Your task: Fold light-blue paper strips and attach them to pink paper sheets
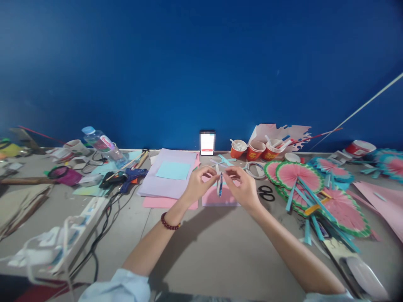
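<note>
Pinching a narrow white and blue piece (221, 188) between our two hands, we have it in the air above a pink sheet (210, 201) on the worktop (195, 260). The fingers of our left hand (200, 184) are closed near its top, and those of our right hand (244, 186) meet it from the other side; which of them grips more firmly, we cannot tell. As for progress, we judge that this piece is in the middle of handling, not yet fixed to any paper. Green-edged pink fans (299, 176) at our right appear assembled, while lilac sheets (154, 184) at our left lie flat. How much is left, we cannot say. The piece hangs almost upright, thin, with dark blue marks on its lower part; maybe it is a tape roll seen edge-on.
</note>
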`<state>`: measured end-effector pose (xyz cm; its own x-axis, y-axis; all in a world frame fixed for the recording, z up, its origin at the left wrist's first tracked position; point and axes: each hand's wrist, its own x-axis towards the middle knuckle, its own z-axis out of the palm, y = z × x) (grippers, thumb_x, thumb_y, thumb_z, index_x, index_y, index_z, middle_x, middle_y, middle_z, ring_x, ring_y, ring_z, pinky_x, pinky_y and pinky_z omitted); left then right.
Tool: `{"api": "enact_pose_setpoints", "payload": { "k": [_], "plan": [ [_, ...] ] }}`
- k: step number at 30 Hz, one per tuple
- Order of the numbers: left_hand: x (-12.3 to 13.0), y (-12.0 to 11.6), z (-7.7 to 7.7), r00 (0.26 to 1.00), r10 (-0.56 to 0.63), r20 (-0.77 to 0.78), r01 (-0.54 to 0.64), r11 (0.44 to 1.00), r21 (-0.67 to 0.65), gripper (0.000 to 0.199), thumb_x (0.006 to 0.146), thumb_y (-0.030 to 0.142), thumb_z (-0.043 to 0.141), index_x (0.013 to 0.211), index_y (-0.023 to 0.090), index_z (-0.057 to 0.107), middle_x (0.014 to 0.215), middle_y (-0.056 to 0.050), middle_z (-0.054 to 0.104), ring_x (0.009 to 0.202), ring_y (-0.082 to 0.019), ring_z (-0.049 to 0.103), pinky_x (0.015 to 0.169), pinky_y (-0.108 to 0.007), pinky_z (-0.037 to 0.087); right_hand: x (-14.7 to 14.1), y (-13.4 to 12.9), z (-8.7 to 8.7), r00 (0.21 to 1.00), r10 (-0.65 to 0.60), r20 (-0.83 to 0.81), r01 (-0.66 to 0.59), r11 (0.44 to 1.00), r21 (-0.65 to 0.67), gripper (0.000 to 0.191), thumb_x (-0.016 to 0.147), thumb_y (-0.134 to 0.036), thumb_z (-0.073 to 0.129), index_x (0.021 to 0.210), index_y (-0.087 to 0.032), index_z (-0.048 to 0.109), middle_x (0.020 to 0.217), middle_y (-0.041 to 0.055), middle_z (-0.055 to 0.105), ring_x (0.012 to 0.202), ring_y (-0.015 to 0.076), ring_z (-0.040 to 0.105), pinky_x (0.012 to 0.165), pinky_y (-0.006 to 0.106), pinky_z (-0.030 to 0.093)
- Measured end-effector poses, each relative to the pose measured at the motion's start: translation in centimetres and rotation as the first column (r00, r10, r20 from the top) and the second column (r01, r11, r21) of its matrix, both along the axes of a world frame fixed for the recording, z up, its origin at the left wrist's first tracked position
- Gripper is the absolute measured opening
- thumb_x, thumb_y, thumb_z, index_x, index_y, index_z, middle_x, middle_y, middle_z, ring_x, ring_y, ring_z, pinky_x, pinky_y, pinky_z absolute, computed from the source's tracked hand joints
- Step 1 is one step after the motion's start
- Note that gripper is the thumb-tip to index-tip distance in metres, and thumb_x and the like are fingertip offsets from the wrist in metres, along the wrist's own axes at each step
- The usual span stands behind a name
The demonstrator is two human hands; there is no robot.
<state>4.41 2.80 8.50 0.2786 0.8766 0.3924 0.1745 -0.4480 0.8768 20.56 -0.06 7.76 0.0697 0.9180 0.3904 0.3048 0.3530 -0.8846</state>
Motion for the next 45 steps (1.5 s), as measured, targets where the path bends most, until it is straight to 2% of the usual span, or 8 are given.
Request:
{"api": "enact_pose_setpoints", "payload": {
  "k": [5,9,14,19,26,29,35,45],
  "plan": [
    [-0.1,0.0,0.0,0.999,0.003,0.046,-0.002,1.0,-0.022,0.016,0.081,0.03,0.064,0.072,0.017,0.062,0.079,-0.003,0.064,0.073,-0.014,0.06,0.067,-0.026,0.05,-0.6,0.5,-0.9,0.943,0.183,-0.278,-0.242,0.95,-0.197,0.036,0.073,-0.04,0.072,0.1,-0.022,0.055,0.073,0.0007,0.069,0.072,0.0183,0.069,0.068,0.033,0.056],
    [-0.2,-0.2,0.1,1.0,0.008,-0.012,-0.008,0.999,0.036,0.014,0.084,0.028,0.061,0.076,0.018,0.066,0.084,-0.005,0.067,0.078,-0.016,0.061,0.067,-0.027,0.05,-0.7,0.7,-0.9,0.878,0.212,-0.429,-0.347,0.899,-0.266,0.038,0.073,-0.045,0.071,0.098,-0.021,0.054,0.065,-0.0018,0.068,0.064,0.0183,0.07,0.06,0.031,0.057],
    [-0.2,-0.4,-0.2,0.979,0.1,-0.175,-0.054,0.967,0.248,0.016,0.088,0.027,0.056,0.082,0.021,0.068,0.089,-0.005,0.066,0.084,-0.017,0.061,0.077,-0.031,0.049,0.2,1.0,-0.5,0.895,0.198,-0.4,-0.344,0.877,-0.334,0.036,0.071,-0.048,0.072,0.089,-0.02,0.056,0.066,-0.0006,0.068,0.051,0.0155,0.066,0.043,0.025,0.052],
    [-0.1,-0.5,-0.9,0.937,0.169,-0.307,-0.033,0.915,0.402,0.02,0.091,0.029,0.051,0.102,0.022,0.067,0.096,-0.007,0.066,0.092,-0.019,0.061,0.081,-0.032,0.048,2.3,1.6,0.3,0.962,0.14,-0.234,-0.199,0.947,-0.251,0.03,0.076,-0.046,0.068,0.081,-0.018,0.056,0.068,0.0022,0.068,0.048,0.0129,0.062,0.038,0.02,0.045],
    [2.0,1.3,-4.2,0.882,0.007,-0.472,0.063,0.989,0.134,0.011,0.086,0.024,0.057,0.086,0.019,0.067,0.087,-0.004,0.067,0.079,-0.018,0.063,0.07,-0.029,0.049,5.7,2.5,2.5,0.947,-0.026,-0.321,-0.039,0.98,-0.196,0.032,0.072,-0.044,0.073,0.082,-0.019,0.057,0.071,0.0023,0.069,0.054,0.0125,0.063,0.04,0.019,0.044],
    [4.0,2.0,-5.6,0.81,-0.026,-0.586,0.117,0.986,0.117,0.013,0.086,0.02,0.057,0.092,0.02,0.068,0.098,-0.006,0.068,0.096,-0.023,0.062,0.08,-0.034,0.048,6.2,2.5,3.1,0.917,-0.045,-0.396,-0.042,0.977,-0.209,0.035,0.068,-0.045,0.076,0.08,-0.019,0.057,0.072,0.0025,0.069,0.054,0.0124,0.062,0.04,0.019,0.044],
    [5.6,2.1,-6.9,0.687,0.039,-0.726,0.072,0.99,0.12,0.026,0.083,0.007,0.054,0.102,0.018,0.067,0.106,-0.01,0.064,0.099,-0.026,0.059,0.086,-0.039,0.046,6.2,2.4,3.3,0.905,-0.015,-0.425,-0.077,0.977,-0.198,0.033,0.069,-0.045,0.076,0.08,-0.02,0.058,0.072,0.0016,0.069,0.054,0.0115,0.061,0.041,0.019,0.044],
    [4.3,2.4,-7.7,0.793,-0.007,-0.61,0.007,1.0,-0.002,0.027,0.079,0.001,0.051,0.093,0.018,0.067,0.093,-0.007,0.067,0.09,-0.021,0.06,0.081,-0.033,0.048,5.9,2.3,3.2,0.888,-0.011,-0.459,-0.11,0.966,-0.235,0.033,0.067,-0.043,0.077,0.078,-0.019,0.058,0.073,0.0014,0.069,0.053,0.0099,0.058,0.041,0.018,0.044]
  ]
}}
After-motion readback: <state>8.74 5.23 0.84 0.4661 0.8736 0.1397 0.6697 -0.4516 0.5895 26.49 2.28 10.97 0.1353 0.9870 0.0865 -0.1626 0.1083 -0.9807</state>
